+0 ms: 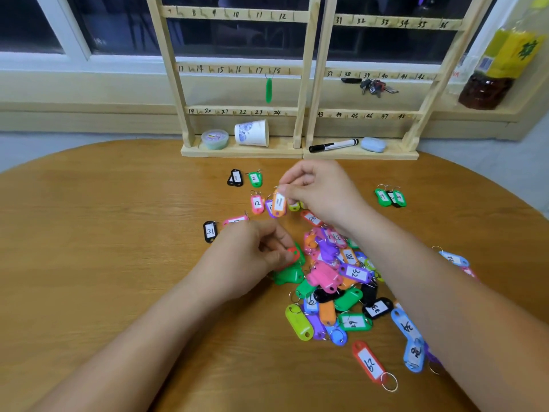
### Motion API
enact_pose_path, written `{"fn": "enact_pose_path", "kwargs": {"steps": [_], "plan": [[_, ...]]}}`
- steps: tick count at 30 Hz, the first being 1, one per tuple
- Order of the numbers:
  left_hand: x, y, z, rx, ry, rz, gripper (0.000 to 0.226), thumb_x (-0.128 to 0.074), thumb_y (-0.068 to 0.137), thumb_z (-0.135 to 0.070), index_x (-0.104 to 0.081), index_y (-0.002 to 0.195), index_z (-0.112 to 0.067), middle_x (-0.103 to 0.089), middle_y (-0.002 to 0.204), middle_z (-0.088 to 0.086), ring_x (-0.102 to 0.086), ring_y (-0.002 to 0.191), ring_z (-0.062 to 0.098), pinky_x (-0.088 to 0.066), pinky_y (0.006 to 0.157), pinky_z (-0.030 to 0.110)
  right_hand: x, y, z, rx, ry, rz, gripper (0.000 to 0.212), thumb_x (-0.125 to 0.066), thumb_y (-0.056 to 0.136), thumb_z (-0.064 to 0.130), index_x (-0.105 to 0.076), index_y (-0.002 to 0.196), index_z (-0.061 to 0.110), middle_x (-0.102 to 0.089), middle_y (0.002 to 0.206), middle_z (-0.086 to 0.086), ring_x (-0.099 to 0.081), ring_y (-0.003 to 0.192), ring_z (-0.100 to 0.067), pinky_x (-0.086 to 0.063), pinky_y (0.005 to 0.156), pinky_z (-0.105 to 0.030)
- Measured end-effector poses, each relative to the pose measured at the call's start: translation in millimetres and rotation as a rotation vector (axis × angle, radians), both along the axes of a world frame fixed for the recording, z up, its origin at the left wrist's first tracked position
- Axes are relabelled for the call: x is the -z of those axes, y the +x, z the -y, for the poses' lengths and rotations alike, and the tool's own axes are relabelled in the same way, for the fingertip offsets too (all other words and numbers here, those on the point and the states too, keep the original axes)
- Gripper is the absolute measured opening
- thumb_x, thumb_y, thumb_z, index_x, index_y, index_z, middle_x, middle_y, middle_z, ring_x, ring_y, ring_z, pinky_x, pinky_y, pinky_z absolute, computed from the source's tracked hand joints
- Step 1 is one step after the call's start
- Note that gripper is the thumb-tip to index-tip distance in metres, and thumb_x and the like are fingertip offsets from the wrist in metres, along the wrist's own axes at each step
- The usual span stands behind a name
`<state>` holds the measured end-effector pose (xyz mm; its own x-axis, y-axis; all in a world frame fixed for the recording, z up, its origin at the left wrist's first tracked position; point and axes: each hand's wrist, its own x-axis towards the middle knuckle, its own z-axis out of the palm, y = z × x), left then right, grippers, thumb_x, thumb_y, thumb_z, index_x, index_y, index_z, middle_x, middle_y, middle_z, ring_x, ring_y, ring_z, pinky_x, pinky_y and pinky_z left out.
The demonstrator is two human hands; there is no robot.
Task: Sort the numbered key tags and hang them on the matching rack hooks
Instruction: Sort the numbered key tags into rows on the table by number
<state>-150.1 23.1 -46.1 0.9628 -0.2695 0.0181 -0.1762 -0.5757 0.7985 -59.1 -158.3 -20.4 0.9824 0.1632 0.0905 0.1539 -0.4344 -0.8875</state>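
Orange tag no. 11 hangs pinched in my R hand over the table, while my L hand pinches a red tag at the edge of the pile.

Soft, even room light, seemingly from above; the window panes behind are black. The wooden table glows warm, with only faint shadows under the left hand and the right hand. The orange tag pinched in the right hand reads crisp, while the red tag in the left hand's fingers is smeared. Now the edges: the table rim bows, the rack posts lean outward, and the bottle in the right corner looks stretched and soft.
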Motion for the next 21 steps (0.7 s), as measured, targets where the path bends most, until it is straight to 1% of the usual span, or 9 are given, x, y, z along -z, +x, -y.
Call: {"fn": "enact_pose_path", "kwargs": {"steps": [3, 5, 8, 11, 13, 15, 18, 20, 21], "plan": [[-4, 2, -9, -0.060, -0.102, -0.042, 0.010, -0.083, 0.092, -0.020, -0.075, 0.096, -0.024, -0.080, 0.080, -0.008, -0.076, 0.074, 0.009, -0.058, 0.072, 0.023, 0, 26, -27, -0.034, -0.046, -0.057, 0.011, -0.085, 0.087, 0.008, -0.076, 0.089, 0.012, -0.078, 0.074, -0.007, -0.075, 0.067, -0.017, -0.058, 0.063, -0.034], [-7, 4, -17, -0.110, -0.152, -0.077, 0.012, -0.083, 0.092, -0.021, -0.074, 0.100, -0.024, -0.081, 0.081, -0.006, -0.078, 0.076, 0.013, -0.055, 0.066, 0.023, 3, 40, -43, -0.046, -0.062, -0.090, 0.012, -0.086, 0.085, 0.005, -0.075, 0.087, 0.010, -0.078, 0.074, -0.010, -0.076, 0.066, -0.020, -0.057, 0.059, -0.033], [-10, 7, -28, -0.191, -0.244, -0.160, 0.011, -0.081, 0.095, -0.020, -0.075, 0.103, -0.024, -0.082, 0.083, -0.001, -0.078, 0.080, 0.014, -0.048, 0.059, 0.022, 10, 57, -60, -0.037, -0.172, -0.082, 0.016, -0.090, 0.082, 0.009, -0.076, 0.081, 0.017, -0.078, 0.072, -0.006, -0.076, 0.067, -0.020, -0.061, 0.067, -0.037], [-11, 10, -35, -0.262, -0.325, -0.199, 0.010, -0.079, 0.095, -0.016, -0.076, 0.103, -0.023, -0.081, 0.083, 0.002, -0.077, 0.077, 0.013, -0.053, 0.056, 0.027, 14, 66, -70, -0.041, -0.284, -0.066, 0.017, -0.093, 0.079, 0.016, -0.076, 0.078, 0.020, -0.078, 0.074, 0.000, -0.075, 0.067, -0.015, -0.060, 0.070, -0.034], [-11, 13, -37, -0.284, -0.370, -0.202, 0.012, -0.079, 0.095, -0.014, -0.077, 0.105, -0.021, -0.081, 0.086, 0.004, -0.078, 0.080, 0.017, -0.056, 0.062, 0.030, 15, 69, -75, -0.037, -0.349, -0.041, 0.019, -0.095, 0.077, 0.022, -0.076, 0.078, 0.023, -0.077, 0.080, 0.005, -0.074, 0.076, -0.014, -0.058, 0.071, -0.030], [-10, 15, -39, -0.299, -0.392, -0.191, 0.013, -0.079, 0.095, -0.014, -0.077, 0.106, -0.021, -0.082, 0.088, 0.005, -0.080, 0.086, 0.024, -0.054, 0.065, 0.028, 15, 69, -77, -0.037, -0.382, -0.020, 0.021, -0.096, 0.076, 0.026, -0.075, 0.077, 0.025, -0.076, 0.081, 0.007, -0.072, 0.078, -0.012, -0.053, 0.069, -0.028], [-8, 16, -40, -0.317, -0.410, -0.177, 0.014, -0.078, 0.096, -0.013, -0.076, 0.107, -0.021, -0.082, 0.089, 0.004, -0.080, 0.088, 0.025, -0.054, 0.061, 0.028, 15, 66, -74, -0.037, -0.373, 0.008, 0.015, -0.090, 0.083, 0.028, -0.076, 0.079, 0.024, -0.076, 0.077, 0.007, -0.071, 0.071, -0.009, -0.052, 0.064, -0.028], [-7, 17, -40, -0.343, -0.388, -0.136, 0.014, -0.076, 0.097, -0.013, -0.076, 0.106, -0.023, -0.082, 0.087, 0.003, -0.079, 0.084, 0.022, -0.058, 0.066, 0.032, 12, 57, -68, -0.047, -0.319, 0.033, 0.013, -0.080, 0.093, 0.028, -0.077, 0.080, 0.024, -0.077, 0.076, 0.007, -0.071, 0.072, -0.009, -0.057, 0.069, -0.032], [-6, 17, -40, -0.363, -0.371, -0.112, 0.014, -0.075, 0.097, -0.014, -0.077, 0.105, -0.025, -0.081, 0.085, 0.001, -0.078, 0.079, 0.018, -0.059, 0.065, 0.033, 9, 50, -65, -0.063, -0.283, 0.043, 0.016, -0.076, 0.097, 0.030, -0.077, 0.082, 0.024, -0.078, 0.078, 0.007, -0.070, 0.073, -0.008, -0.057, 0.071, -0.032]]}}
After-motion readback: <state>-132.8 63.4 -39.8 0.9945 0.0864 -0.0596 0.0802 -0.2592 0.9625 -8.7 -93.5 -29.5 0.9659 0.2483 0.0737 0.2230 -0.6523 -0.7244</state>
